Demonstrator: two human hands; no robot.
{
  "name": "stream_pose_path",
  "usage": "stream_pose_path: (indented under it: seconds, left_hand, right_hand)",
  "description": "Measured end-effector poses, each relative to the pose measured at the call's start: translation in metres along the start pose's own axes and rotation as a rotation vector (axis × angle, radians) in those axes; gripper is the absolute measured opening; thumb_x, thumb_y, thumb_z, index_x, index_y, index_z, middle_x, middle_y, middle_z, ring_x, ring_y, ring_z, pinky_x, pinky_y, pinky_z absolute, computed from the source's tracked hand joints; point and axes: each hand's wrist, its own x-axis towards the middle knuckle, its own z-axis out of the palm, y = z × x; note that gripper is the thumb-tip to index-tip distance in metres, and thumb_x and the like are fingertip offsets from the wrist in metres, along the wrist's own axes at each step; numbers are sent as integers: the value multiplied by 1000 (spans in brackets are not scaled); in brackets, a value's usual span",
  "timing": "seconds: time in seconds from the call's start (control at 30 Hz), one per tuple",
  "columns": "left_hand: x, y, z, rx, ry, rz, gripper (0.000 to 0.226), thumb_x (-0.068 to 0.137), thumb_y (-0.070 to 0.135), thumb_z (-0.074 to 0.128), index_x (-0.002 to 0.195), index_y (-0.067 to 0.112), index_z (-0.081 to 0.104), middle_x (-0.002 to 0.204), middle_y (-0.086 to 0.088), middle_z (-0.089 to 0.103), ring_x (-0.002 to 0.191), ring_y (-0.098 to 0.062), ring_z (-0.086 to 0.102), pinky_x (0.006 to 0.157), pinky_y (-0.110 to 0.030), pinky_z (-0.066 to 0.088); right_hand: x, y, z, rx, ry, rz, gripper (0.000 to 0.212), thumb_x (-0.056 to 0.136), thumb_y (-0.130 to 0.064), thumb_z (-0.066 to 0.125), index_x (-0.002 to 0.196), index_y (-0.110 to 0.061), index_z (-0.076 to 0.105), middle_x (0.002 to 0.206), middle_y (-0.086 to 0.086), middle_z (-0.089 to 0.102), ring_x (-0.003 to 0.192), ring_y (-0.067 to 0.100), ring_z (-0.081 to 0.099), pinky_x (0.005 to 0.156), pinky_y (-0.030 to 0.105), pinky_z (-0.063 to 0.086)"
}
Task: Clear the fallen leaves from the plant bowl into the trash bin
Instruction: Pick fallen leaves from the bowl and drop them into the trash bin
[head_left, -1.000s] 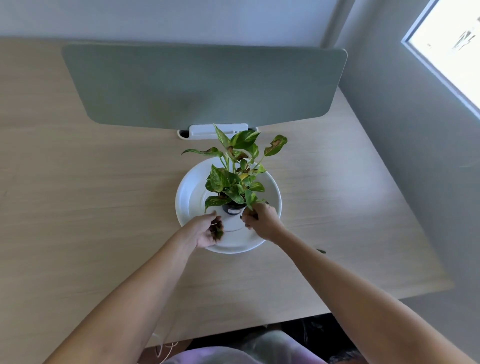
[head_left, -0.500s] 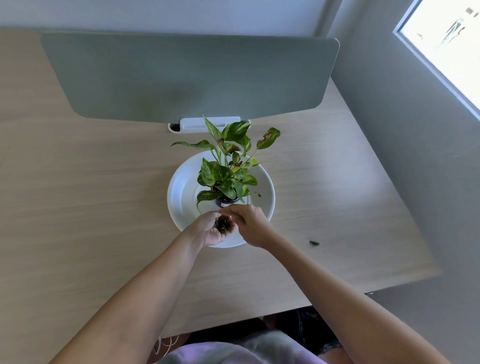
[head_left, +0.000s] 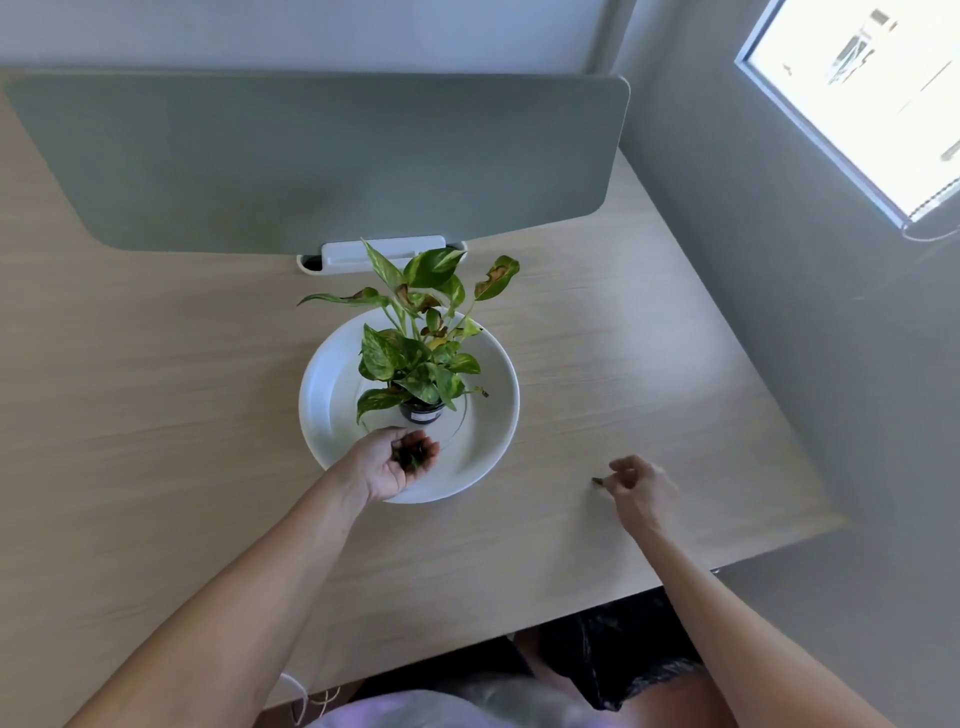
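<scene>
A white shallow plant bowl (head_left: 493, 431) sits mid-desk with a small potted plant (head_left: 415, 358) in a dark pot inside it. My left hand (head_left: 387, 465) hovers palm-up over the bowl's near rim, cupped around a clump of dark fallen leaves (head_left: 410, 456). My right hand (head_left: 641, 491) is on the desk to the right of the bowl, its fingertips pinched at a small dark leaf scrap (head_left: 597, 482) lying on the wood. A black bin bag (head_left: 618, 660) shows below the desk's near edge.
A grey-green divider panel (head_left: 322, 156) stands along the back of the desk with a white clamp (head_left: 382, 252) behind the plant. A grey wall and a bright window (head_left: 872, 98) close in the right side. White cable (head_left: 298, 693) hangs under the desk's front edge.
My right hand left the bowl and moved right across the desk to the stray leaf scrap. My left hand stayed over the bowl's rim and turned palm-up with the leaves.
</scene>
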Motion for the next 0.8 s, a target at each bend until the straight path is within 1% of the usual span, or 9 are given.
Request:
stream_pose_path:
  seconds: [0.17,0.23,0.3,0.43,0.5,0.57,0.63,0.7,0.8]
  left_hand:
    - [0,-1,1,28,-3,-5,31,97,14,41,79,-4,59,58,-21,69,51,-29,71,55,-39,60]
    - [0,-2,2,41,-12,-8,30,96,13,42,79,-4,60,58,-21,70,52,-28,72,54,-38,61]
    - [0,-4,4,53,-31,-14,29,96,13,43,80,-4,60,59,-21,70,53,-28,72,55,-38,61]
    - [-2,-10,14,70,-73,-27,31,97,14,41,81,-4,60,60,-20,70,54,-27,72,55,-37,62]
    - [-4,-12,21,84,-87,-34,32,98,15,40,80,-3,60,60,-19,70,54,-27,72,56,-37,62]
    - [-5,-16,29,103,-101,-46,34,98,16,38,79,-2,60,60,-18,70,54,-26,72,58,-37,61]
    - [-6,-20,38,123,-128,-75,35,98,15,37,77,-2,60,61,-18,70,55,-26,72,59,-37,61]
    - [-6,-27,49,149,-155,-104,37,97,15,36,77,-2,61,63,-18,69,56,-25,72,61,-35,61]
    - [-8,-39,66,240,-172,-127,38,98,15,33,76,-1,60,76,-18,67,67,-25,69,63,-33,60]
  right_hand:
    - [8,11,6,-129,-78,-68,12,69,-7,78,79,-13,73,72,7,68,68,21,60,53,4,36]
    - [12,9,9,-191,-85,-110,8,72,-10,76,77,-15,73,79,11,69,73,24,61,61,20,42]
    - [15,7,14,-276,-96,-149,4,76,-10,72,79,-11,73,86,15,68,83,30,63,70,29,44]
    - [11,5,20,-378,-150,-111,11,88,-7,59,92,-2,67,102,21,64,102,35,58,82,33,43]
    - [5,-5,21,-265,-123,-77,11,88,-5,58,92,0,67,103,20,67,103,33,58,77,28,37]
    - [-7,-28,20,-78,-66,-119,5,84,-5,63,85,-4,69,88,10,70,91,29,62,63,18,30]
    - [-25,-56,18,84,-67,-209,8,80,-7,68,77,-14,68,72,-4,65,76,20,63,60,15,36]
    - [-42,-79,19,161,-103,-315,11,78,-12,70,73,-21,67,66,-11,64,69,13,62,61,19,44]
    - [-59,-96,19,149,-164,-457,11,77,-15,68,76,-26,71,64,-14,65,65,0,60,57,6,39]
